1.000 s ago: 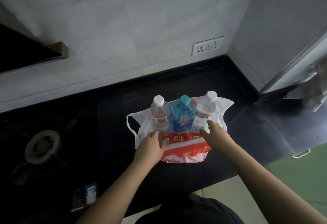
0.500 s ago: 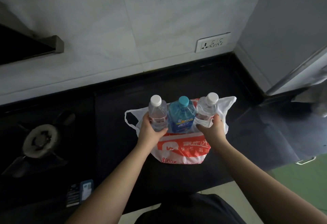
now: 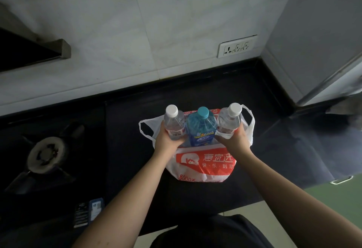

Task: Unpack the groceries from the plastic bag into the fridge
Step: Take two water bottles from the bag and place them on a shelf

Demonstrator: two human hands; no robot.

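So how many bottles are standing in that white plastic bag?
3: a clear white-capped bottle in the left hand, a blue teal-capped bottle in the middle, another clear white-capped bottle in the right hand. Smaller items may be hidden.

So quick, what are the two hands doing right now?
Left hand: closed around the left clear bottle.
Right hand: closed around the right clear bottle, bag plastic under the fingers.

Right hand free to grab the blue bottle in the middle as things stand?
Probably not right away. The right hand is wrapped around the right clear bottle, so it is occupied. The blue bottle stands right beside it, cap exposed, nothing covering it; letting go first would likely open the way.
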